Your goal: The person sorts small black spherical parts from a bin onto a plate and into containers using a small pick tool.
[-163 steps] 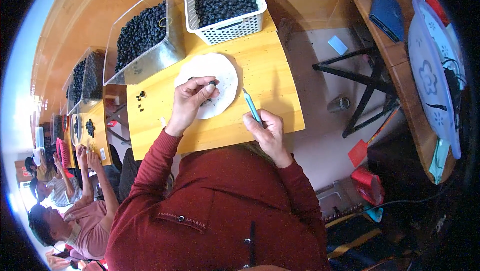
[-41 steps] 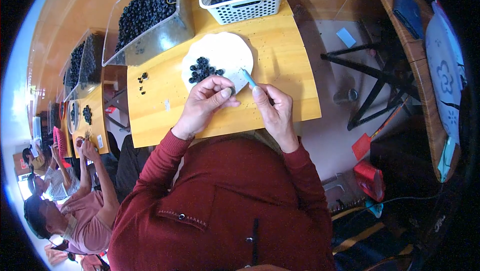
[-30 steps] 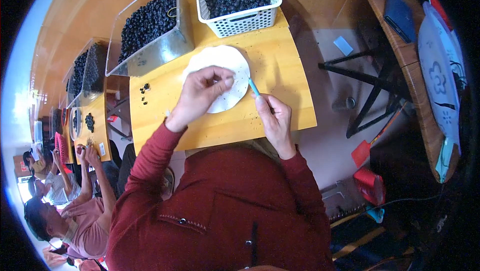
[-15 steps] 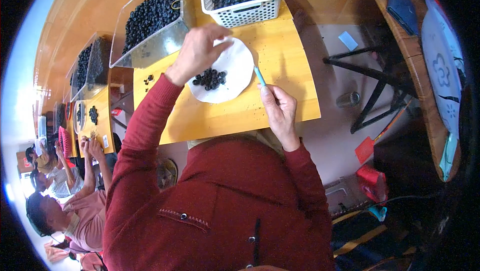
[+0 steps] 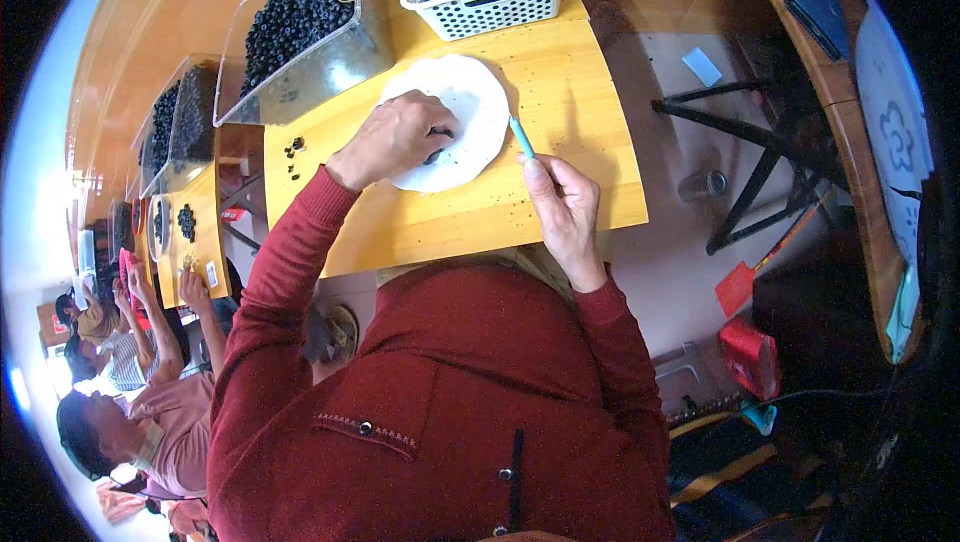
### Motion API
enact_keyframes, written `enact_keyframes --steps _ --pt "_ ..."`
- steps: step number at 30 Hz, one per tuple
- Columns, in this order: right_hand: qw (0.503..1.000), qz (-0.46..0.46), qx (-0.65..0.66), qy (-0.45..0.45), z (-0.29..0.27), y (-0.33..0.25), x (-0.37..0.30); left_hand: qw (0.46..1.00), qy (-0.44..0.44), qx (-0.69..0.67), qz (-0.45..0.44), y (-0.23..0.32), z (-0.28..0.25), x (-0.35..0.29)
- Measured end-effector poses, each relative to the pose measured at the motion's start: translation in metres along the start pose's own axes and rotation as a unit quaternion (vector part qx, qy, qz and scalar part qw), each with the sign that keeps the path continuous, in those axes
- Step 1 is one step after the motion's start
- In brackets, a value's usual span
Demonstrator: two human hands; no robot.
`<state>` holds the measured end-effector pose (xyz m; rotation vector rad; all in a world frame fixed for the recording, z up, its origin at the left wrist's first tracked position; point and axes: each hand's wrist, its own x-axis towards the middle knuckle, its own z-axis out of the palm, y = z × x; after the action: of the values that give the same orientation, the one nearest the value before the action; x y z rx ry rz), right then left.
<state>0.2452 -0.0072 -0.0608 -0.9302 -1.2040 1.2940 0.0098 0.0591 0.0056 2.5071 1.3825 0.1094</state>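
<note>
Over the white plate (image 5: 466, 92), my left hand (image 5: 400, 137) is closed with its fingers curled down around small dark round pieces (image 5: 440, 130). Most of that pile is hidden under the hand, so how many it grips is not visible. To the right of the plate, my right hand (image 5: 565, 204) is closed around a slim tool with a light-blue handle (image 5: 524, 138), its thin tip pointing up and away. A few dark bits (image 5: 293, 152) lie on the yellow wooden table (image 5: 420, 232), left of the plate.
A clear bin (image 5: 300, 32) and a white perforated basket (image 5: 490, 7), both full of dark round pieces, stand at the table's far side. Another table (image 5: 208, 227) with people seated is at left. A folding black metal frame (image 5: 745, 182) stands on the floor at right.
My left hand has come down from above the plate's far side onto the pile, its fingers now curled. My right hand still holds the blue-handled tool. The view has shifted slightly.
</note>
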Motion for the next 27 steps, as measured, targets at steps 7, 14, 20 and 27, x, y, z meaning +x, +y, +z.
enact_keyframes --steps 7,14,20,27 --pt "1.000 0.011 0.007 -0.004 -0.001 0.000 0.000 0.992 0.090 -0.080 0.032 0.001 0.004 -0.002" --pt "1.000 0.007 0.007 -0.004 0.000 -0.001 0.001 0.874 0.138 -0.458 -0.086 0.005 0.013 -0.011" --pt "0.999 0.028 0.015 -0.016 -0.002 -0.007 0.000 0.806 0.158 -0.552 -0.145 0.010 0.023 -0.019" --pt "0.999 0.034 0.007 -0.011 0.001 -0.007 0.001 0.668 0.139 -0.716 -0.147 0.021 0.036 -0.030"
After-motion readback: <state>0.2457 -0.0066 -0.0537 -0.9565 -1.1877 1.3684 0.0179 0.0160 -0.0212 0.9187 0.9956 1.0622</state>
